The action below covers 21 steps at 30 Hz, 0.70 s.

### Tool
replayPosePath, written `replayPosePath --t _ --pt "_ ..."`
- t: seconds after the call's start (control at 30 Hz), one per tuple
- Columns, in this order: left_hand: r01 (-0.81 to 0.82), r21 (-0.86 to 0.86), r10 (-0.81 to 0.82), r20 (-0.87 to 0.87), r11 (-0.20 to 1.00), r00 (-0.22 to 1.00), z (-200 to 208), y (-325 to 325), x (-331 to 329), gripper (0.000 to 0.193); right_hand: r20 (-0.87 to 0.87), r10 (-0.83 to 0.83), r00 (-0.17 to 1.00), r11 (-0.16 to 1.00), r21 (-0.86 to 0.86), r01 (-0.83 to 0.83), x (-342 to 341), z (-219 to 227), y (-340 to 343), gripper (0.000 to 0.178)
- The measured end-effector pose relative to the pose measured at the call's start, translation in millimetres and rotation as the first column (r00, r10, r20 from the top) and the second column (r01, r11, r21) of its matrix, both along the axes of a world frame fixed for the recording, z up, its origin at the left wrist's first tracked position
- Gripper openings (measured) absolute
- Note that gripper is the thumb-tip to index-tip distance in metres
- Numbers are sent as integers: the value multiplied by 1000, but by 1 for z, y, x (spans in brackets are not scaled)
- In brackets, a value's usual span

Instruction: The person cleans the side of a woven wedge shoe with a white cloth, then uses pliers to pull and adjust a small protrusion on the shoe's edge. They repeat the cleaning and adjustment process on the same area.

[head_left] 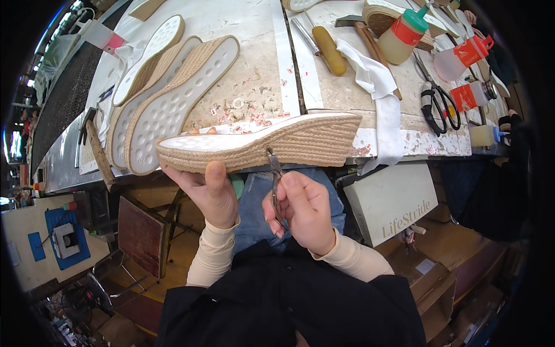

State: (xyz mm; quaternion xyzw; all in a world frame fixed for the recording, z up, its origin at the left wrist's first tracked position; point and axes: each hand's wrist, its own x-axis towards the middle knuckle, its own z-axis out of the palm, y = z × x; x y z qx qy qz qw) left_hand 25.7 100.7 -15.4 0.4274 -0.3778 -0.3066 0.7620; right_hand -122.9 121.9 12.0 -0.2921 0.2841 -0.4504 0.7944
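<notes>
A rope-wrapped wedge sole (312, 140) with a white top lies on its way across the table's front edge, its thick heel end to the right. My left hand (211, 188) grips its thinner toe end from below, thumb on the braided side. My right hand (302, 208) is closed round the handles of small metal pliers (275, 165). The jaws of the pliers touch the braid near the middle of the sole's side; whether they pinch a strand is too small to tell.
Several more wedge soles (182, 98) lean together at left beside a hammer (95, 144). At right are an awl with a yellow handle (329, 51), a white cloth (370, 78), black-handled scissors (436, 95) and glue bottles (402, 37). A white box (393, 199) stands below the table.
</notes>
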Motion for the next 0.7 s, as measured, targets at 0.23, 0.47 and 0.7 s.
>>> replayPosePath --t 0.23,0.47,0.7 --pt "-35 29 37 -58 999 998 4 0 -1 96 -161 -58 985 945 -328 2 3 17 15 28" --pt "-35 9 35 67 999 997 -2 -2 0 81 -102 -28 994 995 -102 18 -13 -7 7 32" --pt "-18 8 19 -101 1000 995 4 0 -4 99 -70 8 998 998 -58 -12 -11 -7 1 33"
